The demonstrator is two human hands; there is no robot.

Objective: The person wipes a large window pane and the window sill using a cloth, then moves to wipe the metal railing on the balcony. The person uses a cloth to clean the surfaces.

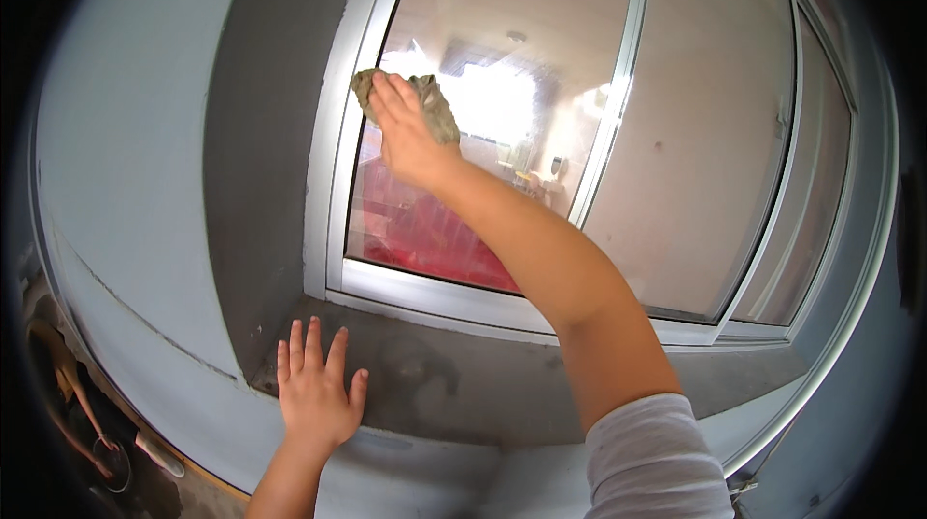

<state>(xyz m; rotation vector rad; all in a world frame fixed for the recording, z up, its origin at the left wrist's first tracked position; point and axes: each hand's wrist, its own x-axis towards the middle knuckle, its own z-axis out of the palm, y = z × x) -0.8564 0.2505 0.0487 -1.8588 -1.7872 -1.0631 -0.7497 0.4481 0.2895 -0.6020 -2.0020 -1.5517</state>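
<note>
My right hand (409, 131) presses a crumpled, greenish-brown cloth (438, 110) against the left edge of a window pane (434, 207), partly over the metal frame (334, 229). Some of the cloth is hidden under the fingers. Lower down, my left hand (319, 381) rests with spread fingers at the grey window sill (463, 374), near its left corner, holding nothing. Bright light and a red surface show in the glass.
Sliding panes (695, 157) in metal frames stand to the right. A pale blue wall (130, 157) flanks the recess. At the lower left, another person's hands (107, 457) are at a round basin (119, 479). A pale pipe (833, 352) curves along the right.
</note>
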